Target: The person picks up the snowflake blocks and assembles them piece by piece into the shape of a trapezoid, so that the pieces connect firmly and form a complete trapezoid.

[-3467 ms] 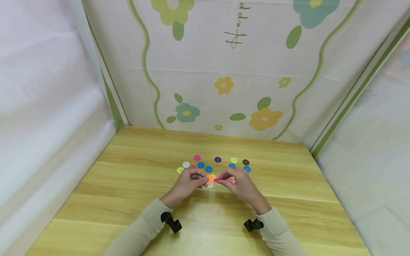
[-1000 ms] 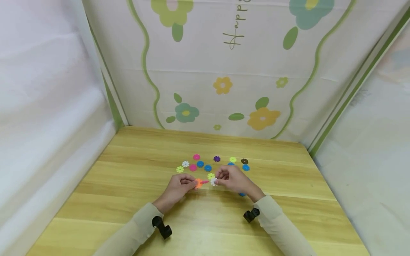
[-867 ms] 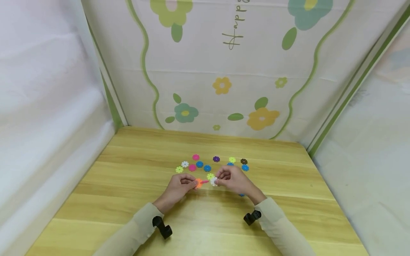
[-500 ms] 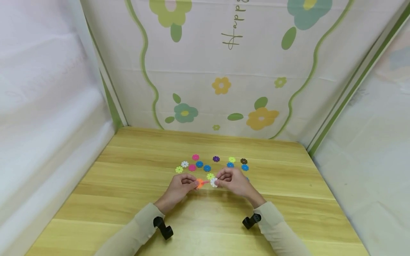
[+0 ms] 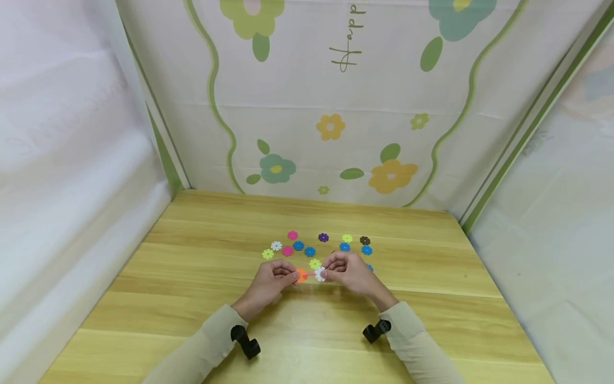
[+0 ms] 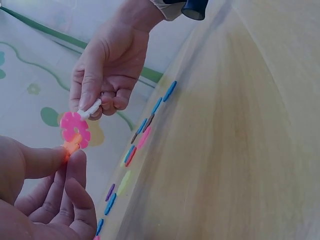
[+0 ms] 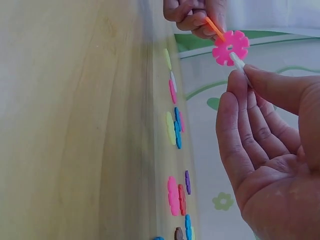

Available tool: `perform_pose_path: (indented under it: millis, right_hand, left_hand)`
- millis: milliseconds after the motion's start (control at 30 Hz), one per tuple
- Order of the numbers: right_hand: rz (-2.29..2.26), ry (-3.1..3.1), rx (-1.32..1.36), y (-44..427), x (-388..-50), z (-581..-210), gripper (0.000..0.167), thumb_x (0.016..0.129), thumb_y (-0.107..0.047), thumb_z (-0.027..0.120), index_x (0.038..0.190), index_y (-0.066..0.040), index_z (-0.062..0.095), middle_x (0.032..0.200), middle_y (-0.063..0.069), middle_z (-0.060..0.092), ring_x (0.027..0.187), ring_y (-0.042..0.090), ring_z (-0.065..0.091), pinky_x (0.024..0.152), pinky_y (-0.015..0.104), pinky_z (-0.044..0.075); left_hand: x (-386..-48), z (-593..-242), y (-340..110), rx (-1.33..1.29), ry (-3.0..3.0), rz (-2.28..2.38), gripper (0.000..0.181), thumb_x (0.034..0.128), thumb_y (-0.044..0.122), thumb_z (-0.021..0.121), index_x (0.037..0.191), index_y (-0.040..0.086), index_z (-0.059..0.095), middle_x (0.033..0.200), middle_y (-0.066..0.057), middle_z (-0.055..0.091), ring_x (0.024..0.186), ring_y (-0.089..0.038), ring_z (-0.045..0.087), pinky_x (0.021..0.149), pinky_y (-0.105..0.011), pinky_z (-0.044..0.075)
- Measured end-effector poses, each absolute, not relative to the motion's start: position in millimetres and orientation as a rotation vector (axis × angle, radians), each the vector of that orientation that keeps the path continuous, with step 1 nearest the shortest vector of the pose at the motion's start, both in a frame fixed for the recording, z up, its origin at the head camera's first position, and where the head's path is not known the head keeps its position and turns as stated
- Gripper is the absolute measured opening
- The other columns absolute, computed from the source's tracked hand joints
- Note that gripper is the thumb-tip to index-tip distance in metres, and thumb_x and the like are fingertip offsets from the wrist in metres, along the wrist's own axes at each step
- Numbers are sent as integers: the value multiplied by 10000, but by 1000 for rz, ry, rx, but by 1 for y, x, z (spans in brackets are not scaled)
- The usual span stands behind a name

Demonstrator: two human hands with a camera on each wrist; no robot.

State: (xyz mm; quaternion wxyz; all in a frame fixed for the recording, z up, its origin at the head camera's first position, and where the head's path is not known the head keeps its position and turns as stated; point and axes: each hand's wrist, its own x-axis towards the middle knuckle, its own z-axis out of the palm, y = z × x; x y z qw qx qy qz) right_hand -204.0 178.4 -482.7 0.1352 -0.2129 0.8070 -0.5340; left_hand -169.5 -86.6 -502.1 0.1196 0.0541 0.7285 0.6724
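Observation:
In the head view my left hand (image 5: 267, 281) pinches an orange notched snowflake disc (image 5: 300, 276) between thumb and fingertips. A pink snowflake disc (image 7: 239, 42) is slotted into the orange one at an angle, seen face-on in both wrist views. My right hand (image 5: 352, 273) holds a white snowflake disc (image 5: 319, 274) by its edge, thumb against forefinger. The white disc's rim meets the pink disc's rim on the side away from the orange one; whether their notches interlock I cannot tell. All three discs are held above the table.
Several loose discs lie flat on the wooden table (image 5: 307, 330) beyond my hands, among them a purple disc (image 5: 323, 237), a brown disc (image 5: 365, 240) and a yellow disc (image 5: 314, 264). Some are partly covered by my right hand. A printed cloth (image 5: 288, 96) hangs behind the table.
Earlier my right hand held the pink disc at the orange one. Pink now stays on orange, and my right hand grips a white disc against it. Over the last half second the hands barely moved.

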Motion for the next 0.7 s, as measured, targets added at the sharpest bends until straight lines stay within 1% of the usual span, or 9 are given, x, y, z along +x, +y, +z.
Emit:
perform_pose_path:
  millis: [100, 233, 433, 567, 700]
  right_hand:
    - [-1558, 2334, -618, 178, -203, -482, 177, 972, -139, 774, 1081, -14, 714, 994, 161, 743, 841, 196, 724, 787, 442, 644]
    - [-1584, 2335, -600, 179, -203, -481, 134, 963, -116, 777, 1056, -34, 726, 971, 127, 747, 826, 182, 732, 788, 468, 643]
    - [-1584, 2343, -607, 179, -202, -481, 91, 958, -89, 776, 1038, -58, 747, 955, 101, 751, 831, 222, 744, 778, 469, 644]
    - [-1575, 2336, -633, 178, -203, -481, 80, 963, -77, 769, 1030, -39, 749, 946, 119, 754, 820, 237, 748, 758, 449, 648]
    - [-1551, 2325, -637, 179, -204, -482, 96, 978, -115, 766, 1035, -41, 746, 949, 117, 754, 816, 208, 746, 748, 376, 649]
  left_hand:
    - [-169, -501, -84, 169, 2161, 1962, 150, 1000, 119, 735, 1096, 6, 706, 1001, -120, 762, 961, -321, 744, 826, -350, 631]
    - [-169, -501, -80, 180, 2196, 1967, 123, 994, 95, 738, 1060, -4, 709, 972, -129, 757, 922, -333, 747, 785, -342, 635]
    - [-168, -503, -78, 208, 2237, 1969, 94, 986, 85, 745, 1035, 7, 724, 962, -135, 754, 902, -342, 741, 764, -336, 634]
    - [-166, -502, -77, 258, 2289, 1944, 89, 985, 101, 751, 1018, 20, 731, 946, -129, 755, 882, -344, 733, 737, -344, 624]
    - [-165, -502, -77, 278, 2300, 1920, 80, 987, 93, 746, 1014, 21, 725, 944, -127, 758, 883, -343, 739, 748, -345, 623]
